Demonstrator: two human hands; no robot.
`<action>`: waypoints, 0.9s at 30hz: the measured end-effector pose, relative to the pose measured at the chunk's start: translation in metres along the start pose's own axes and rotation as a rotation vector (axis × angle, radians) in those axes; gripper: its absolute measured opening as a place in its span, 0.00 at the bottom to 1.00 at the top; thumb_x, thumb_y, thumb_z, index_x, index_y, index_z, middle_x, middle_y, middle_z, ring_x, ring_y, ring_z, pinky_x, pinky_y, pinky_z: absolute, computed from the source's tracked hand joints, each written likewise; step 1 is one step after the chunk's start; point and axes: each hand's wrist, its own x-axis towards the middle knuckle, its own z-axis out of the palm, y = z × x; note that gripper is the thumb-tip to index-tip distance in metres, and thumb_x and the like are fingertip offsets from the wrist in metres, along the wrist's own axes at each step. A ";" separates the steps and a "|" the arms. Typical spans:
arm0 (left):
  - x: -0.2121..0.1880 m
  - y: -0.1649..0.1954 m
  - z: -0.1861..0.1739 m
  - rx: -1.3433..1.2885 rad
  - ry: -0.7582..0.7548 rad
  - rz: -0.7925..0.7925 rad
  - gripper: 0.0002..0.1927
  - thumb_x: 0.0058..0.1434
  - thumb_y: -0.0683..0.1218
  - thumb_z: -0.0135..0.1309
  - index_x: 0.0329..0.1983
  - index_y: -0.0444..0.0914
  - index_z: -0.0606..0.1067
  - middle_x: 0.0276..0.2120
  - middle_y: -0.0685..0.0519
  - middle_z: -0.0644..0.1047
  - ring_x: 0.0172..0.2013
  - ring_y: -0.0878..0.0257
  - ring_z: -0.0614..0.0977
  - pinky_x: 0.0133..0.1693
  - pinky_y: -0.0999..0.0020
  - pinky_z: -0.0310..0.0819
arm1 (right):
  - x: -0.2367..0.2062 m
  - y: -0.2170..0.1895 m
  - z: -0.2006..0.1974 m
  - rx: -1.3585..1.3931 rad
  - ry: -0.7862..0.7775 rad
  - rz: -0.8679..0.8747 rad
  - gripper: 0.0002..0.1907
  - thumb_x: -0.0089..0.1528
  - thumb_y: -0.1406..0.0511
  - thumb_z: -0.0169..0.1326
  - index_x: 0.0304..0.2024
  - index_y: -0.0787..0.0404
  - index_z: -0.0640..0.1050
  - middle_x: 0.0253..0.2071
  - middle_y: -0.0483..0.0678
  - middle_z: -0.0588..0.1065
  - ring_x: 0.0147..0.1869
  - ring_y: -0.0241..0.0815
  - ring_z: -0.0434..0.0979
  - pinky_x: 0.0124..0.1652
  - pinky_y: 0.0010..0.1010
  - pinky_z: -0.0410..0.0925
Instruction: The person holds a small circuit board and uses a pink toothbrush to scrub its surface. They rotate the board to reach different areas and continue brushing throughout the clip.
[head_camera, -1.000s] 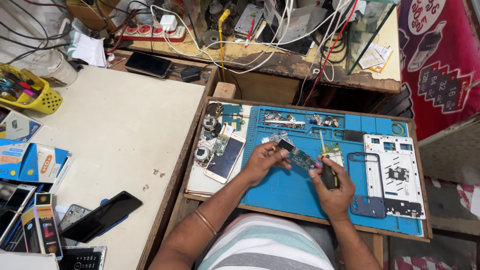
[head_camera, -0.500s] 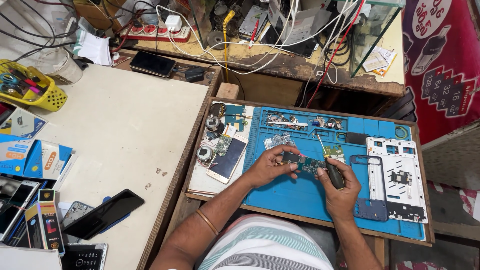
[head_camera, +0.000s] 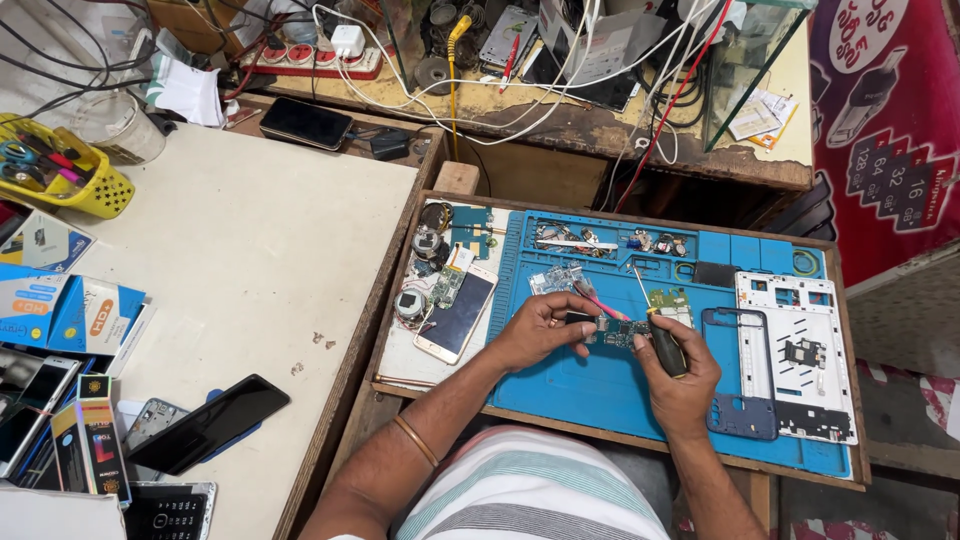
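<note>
My left hand (head_camera: 538, 330) pinches a small green circuit board (head_camera: 612, 331) over the blue work mat (head_camera: 600, 390). My right hand (head_camera: 678, 372) grips a black-handled screwdriver (head_camera: 658, 330), its thin shaft pointing up and away from me just right of the board. Pink tweezers (head_camera: 603, 303) lie right behind the board. A blue phone frame (head_camera: 739, 372) and a white phone housing (head_camera: 803, 355) lie to the right of my right hand.
A phone with a gold edge (head_camera: 458, 315) and small round parts lie at the tray's left end. On the white table sit a black phone (head_camera: 208, 425), small boxes (head_camera: 70, 315) and a yellow basket (head_camera: 60, 175). Cables and a power strip (head_camera: 315, 57) crowd the far shelf.
Both hands with the board and screwdriver have stayed over the mat's middle; the camera view has shifted slightly. The board sits a little lower between my hands than before.
</note>
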 end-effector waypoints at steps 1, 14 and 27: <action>0.000 -0.001 0.000 0.006 0.004 -0.002 0.12 0.68 0.38 0.57 0.54 0.31 0.77 0.47 0.47 0.78 0.44 0.65 0.83 0.41 0.69 0.87 | 0.000 0.000 0.000 -0.037 0.003 -0.023 0.17 0.62 0.71 0.63 0.53 0.64 0.78 0.44 0.48 0.78 0.47 0.34 0.80 0.45 0.23 0.74; -0.003 0.002 -0.001 -0.023 0.003 -0.002 0.16 0.66 0.37 0.58 0.56 0.31 0.75 0.46 0.48 0.79 0.43 0.63 0.84 0.44 0.67 0.86 | -0.002 0.002 0.001 -0.078 0.016 -0.046 0.17 0.62 0.69 0.64 0.53 0.63 0.79 0.46 0.48 0.78 0.48 0.34 0.79 0.45 0.23 0.73; 0.001 -0.004 -0.004 0.011 -0.006 0.011 0.15 0.68 0.38 0.57 0.57 0.33 0.76 0.45 0.48 0.80 0.40 0.64 0.85 0.43 0.68 0.86 | 0.001 0.007 0.001 -0.077 0.018 -0.048 0.17 0.62 0.70 0.65 0.54 0.63 0.79 0.48 0.48 0.77 0.49 0.34 0.79 0.47 0.24 0.73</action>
